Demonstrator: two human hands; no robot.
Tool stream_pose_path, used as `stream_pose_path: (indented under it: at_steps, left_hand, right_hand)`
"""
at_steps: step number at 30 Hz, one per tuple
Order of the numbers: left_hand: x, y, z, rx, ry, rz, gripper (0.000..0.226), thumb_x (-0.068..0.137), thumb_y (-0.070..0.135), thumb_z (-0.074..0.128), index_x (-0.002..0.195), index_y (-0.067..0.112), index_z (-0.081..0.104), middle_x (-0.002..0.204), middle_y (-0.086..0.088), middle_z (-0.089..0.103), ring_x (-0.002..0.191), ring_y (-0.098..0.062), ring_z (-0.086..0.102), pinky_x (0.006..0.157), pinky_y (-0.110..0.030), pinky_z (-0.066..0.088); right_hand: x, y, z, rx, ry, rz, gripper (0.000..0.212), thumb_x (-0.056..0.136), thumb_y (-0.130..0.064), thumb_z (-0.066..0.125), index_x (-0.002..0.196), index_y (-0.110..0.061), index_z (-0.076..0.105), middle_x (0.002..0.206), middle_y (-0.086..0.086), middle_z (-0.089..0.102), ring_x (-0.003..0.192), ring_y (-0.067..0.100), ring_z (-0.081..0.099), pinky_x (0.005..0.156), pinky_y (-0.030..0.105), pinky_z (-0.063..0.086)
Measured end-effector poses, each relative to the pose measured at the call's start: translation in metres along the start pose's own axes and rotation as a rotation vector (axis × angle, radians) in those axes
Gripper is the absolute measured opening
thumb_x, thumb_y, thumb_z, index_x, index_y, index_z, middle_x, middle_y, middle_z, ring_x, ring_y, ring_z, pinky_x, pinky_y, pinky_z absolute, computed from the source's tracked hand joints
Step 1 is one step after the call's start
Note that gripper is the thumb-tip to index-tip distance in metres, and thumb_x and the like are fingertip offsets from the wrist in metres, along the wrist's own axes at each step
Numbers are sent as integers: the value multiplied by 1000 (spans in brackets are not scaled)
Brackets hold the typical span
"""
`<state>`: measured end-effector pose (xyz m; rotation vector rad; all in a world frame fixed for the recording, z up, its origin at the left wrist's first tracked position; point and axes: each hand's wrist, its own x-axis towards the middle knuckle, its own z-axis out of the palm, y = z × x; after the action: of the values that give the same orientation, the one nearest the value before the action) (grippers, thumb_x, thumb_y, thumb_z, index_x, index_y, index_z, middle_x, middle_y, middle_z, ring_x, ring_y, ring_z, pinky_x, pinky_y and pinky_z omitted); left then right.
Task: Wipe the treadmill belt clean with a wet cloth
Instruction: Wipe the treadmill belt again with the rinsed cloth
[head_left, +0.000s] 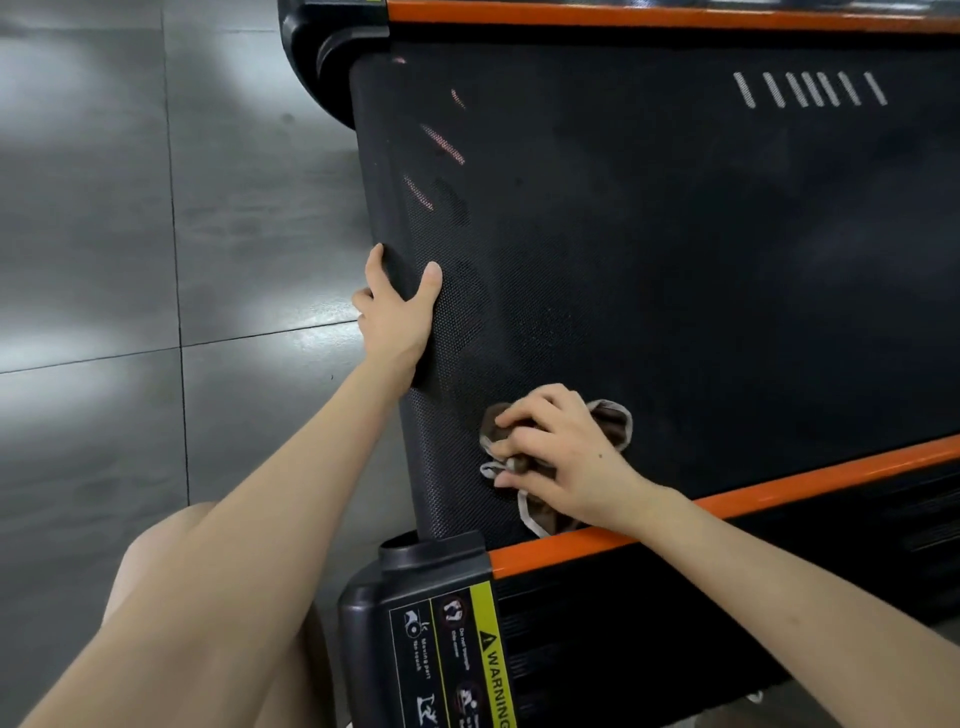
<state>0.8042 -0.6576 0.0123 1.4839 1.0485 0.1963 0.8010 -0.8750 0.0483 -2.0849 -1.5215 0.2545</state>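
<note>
The right hand (561, 452) bunches a brown, pale-edged cloth (615, 423) in curled fingers and presses it onto the treadmill belt (675, 260), just beside the near orange rail (779, 488). Beyond it, the left hand (397, 312) grips the belt's rounded end, thumb on top and fingers round the edge. Darker smears beside that hand look like damp passes, so wiping seems barely begun. The wide, textured black stretch beyond, with its reddish and white stripes, appears untouched.

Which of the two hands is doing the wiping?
The right hand, bunching the brown cloth against the belt near the orange rail. The left hand has no cloth; it only grips the belt's rounded end.
</note>
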Motion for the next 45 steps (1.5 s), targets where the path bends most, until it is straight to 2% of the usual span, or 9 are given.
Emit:
stream_pose_path:
  at_steps: [4, 8, 14, 20, 29, 33, 37, 41, 45]
  left_hand:
    - [-1, -2, 2, -3, 34, 18, 72, 86, 56, 56, 146, 38, 21, 142, -7, 28, 128, -25, 38, 106, -35, 30]
    - [1, -4, 2, 5, 23, 21, 72, 86, 58, 54, 146, 38, 19, 142, -6, 28, 128, -25, 37, 105, -34, 29]
    - [1, -3, 1, 13, 8, 21, 73, 86, 59, 53, 146, 38, 18, 142, -5, 27, 127, -24, 37, 102, -32, 29]
    - [1, -3, 2, 16, 30, 28, 72, 86, 59, 53, 146, 38, 20, 140, -6, 29, 126, -25, 39, 104, -36, 31]
    - [-1, 0, 0, 40, 23, 13, 72, 85, 59, 54, 146, 38, 20, 140, -7, 28, 125, -26, 39, 107, -38, 31]
    - [-3, 2, 0, 31, 29, 17, 72, 86, 58, 54, 146, 38, 20, 139, -6, 29, 125, -25, 39, 105, -36, 30]
    - [-6, 2, 0, 50, 46, 37, 70, 88, 56, 52, 147, 35, 20, 140, -7, 29, 128, -27, 37, 108, -37, 28]
    - [-13, 6, 1, 171, 80, 79, 69, 93, 54, 45, 149, 28, 15, 144, -11, 28, 127, -32, 39, 106, -39, 29]
    - [-17, 9, 4, 242, 116, 99, 70, 94, 51, 42, 151, 23, 12, 146, -11, 30, 127, -31, 40, 100, -37, 32]
  right_hand:
    - [36, 19, -1, -151, -23, -80, 31, 83, -43, 60, 80, -13, 65, 100, 4, 61, 92, 24, 47, 74, 41, 38]
    - [59, 19, 5, -89, 153, 143, 33, 80, -45, 60, 80, -13, 68, 98, 2, 61, 93, 20, 43, 76, 40, 35]
    - [-12, 19, -15, 3, -60, 1, 30, 86, -43, 60, 86, -14, 69, 107, 0, 59, 99, 22, 46, 87, 37, 36]
    - [-42, 46, -43, -112, 173, 290, 36, 82, -43, 60, 84, -7, 68, 103, 6, 59, 98, 21, 49, 87, 42, 38]
    - [-5, -13, 6, 28, -35, 63, 27, 84, -37, 61, 82, -10, 64, 106, 4, 58, 100, 24, 48, 84, 43, 39]
    - [-42, 32, -35, -64, 138, 305, 28, 84, -37, 60, 88, -10, 67, 109, 3, 56, 103, 22, 48, 89, 50, 40]
    - [-53, 26, -34, -98, 174, 546, 51, 80, -51, 56, 118, -19, 64, 136, 8, 46, 126, 23, 38, 107, 43, 30]
    - [-49, 33, -28, -281, 58, 256, 46, 85, -39, 56, 127, -19, 53, 138, 16, 43, 126, 32, 40, 105, 53, 34]
    - [16, 77, -28, -302, 144, 93, 33, 89, -26, 56, 118, -10, 62, 127, 18, 53, 122, 30, 46, 110, 52, 28]
